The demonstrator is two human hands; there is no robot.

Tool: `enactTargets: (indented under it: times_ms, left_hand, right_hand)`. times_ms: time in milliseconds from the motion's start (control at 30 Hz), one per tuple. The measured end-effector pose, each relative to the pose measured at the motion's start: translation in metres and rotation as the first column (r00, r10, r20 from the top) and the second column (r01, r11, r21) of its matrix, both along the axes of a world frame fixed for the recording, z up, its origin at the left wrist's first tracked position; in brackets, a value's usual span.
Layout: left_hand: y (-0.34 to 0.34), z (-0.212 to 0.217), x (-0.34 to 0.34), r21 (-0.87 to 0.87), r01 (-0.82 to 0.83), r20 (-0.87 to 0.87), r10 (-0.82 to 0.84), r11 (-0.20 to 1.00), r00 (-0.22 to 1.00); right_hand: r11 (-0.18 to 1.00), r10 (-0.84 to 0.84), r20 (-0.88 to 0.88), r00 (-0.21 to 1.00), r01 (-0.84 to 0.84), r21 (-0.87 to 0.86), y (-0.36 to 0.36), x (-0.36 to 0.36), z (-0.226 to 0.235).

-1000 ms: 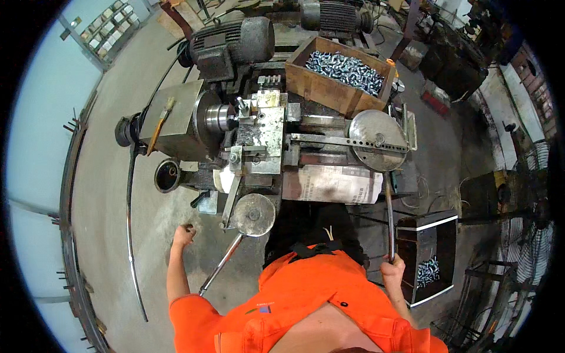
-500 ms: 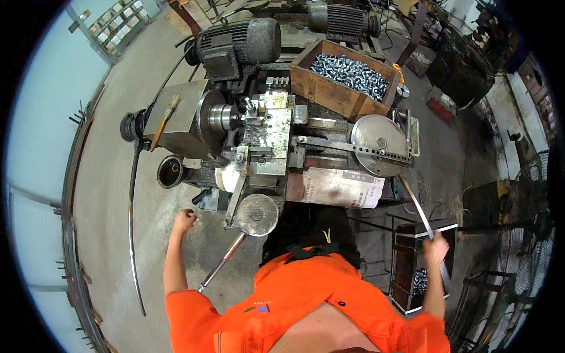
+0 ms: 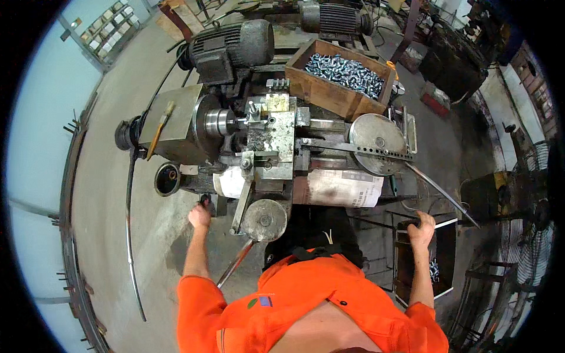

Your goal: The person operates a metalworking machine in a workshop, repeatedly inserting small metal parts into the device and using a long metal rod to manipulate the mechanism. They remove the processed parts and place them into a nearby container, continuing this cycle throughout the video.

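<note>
My left hand (image 3: 199, 216) is closed at a small black handle (image 3: 204, 200) low on the near side of a lathe-like machine. My right hand (image 3: 421, 230) is off to the right, above a crate (image 3: 445, 236) holding small shiny metal parts (image 3: 434, 270). Its fingers are bent and apart, with nothing visible in them. Beyond that hand, a metal lever (image 3: 442, 194) slants out from a large round disc (image 3: 378, 141). Between my hands, a smaller disc (image 3: 264, 220) bears another rod (image 3: 236, 262). The machine's chuck (image 3: 218, 122) faces a tool post (image 3: 253, 112) on the oily slide.
A wooden box (image 3: 321, 88) full of shiny metal fittings stands behind the machine, beside an electric motor (image 3: 232, 52). A brush (image 3: 160, 130) lies on the headstock. One long rod (image 3: 130, 235) leans down at the left. Printed cardboard (image 3: 338, 189) covers the machine's front.
My right hand has let go of the lever, which now points further outward. My left hand has moved right and up to the black handle. The slide's tool sits slightly further from the chuck.
</note>
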State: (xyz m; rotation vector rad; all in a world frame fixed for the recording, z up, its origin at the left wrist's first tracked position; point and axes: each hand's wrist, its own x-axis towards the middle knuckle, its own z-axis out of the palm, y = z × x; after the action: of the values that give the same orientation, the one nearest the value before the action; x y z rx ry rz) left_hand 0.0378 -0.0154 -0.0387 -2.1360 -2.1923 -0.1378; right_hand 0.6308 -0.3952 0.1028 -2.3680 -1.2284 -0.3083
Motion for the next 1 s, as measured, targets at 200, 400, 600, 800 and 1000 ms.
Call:
enactTargets:
  times_ms: [200,400,600,800,1000]
  left_hand:
    - [0.003,-0.023,-0.011,-0.067,0.151,0.058,-0.147,0.986,0.987]
    - [0.010,0.000,-0.036,-0.171,0.285,-0.068,-0.300,0.943,0.952]
    - [0.012,0.090,-0.056,-0.122,0.220,0.195,-0.194,0.968,0.961]
    - [-0.016,0.248,-0.131,0.284,-0.065,0.102,0.037,0.957,0.994]
    - [-0.085,0.201,-0.155,0.236,-0.303,-0.037,0.320,0.923,0.947]
  right_hand:
    - [1.000,0.017,-0.147,0.989,-0.014,0.025,0.018,-0.009,0.023]
    - [0.928,0.343,-0.154,0.927,-0.309,0.210,0.116,-0.018,0.084]
    - [0.510,0.836,0.028,0.549,-0.794,0.332,0.285,-0.129,0.150]
    - [0.446,0.892,0.187,0.412,-0.873,-0.200,0.400,-0.236,0.158]
    - [0.408,0.900,0.090,0.426,-0.754,-0.514,0.427,-0.268,0.163]
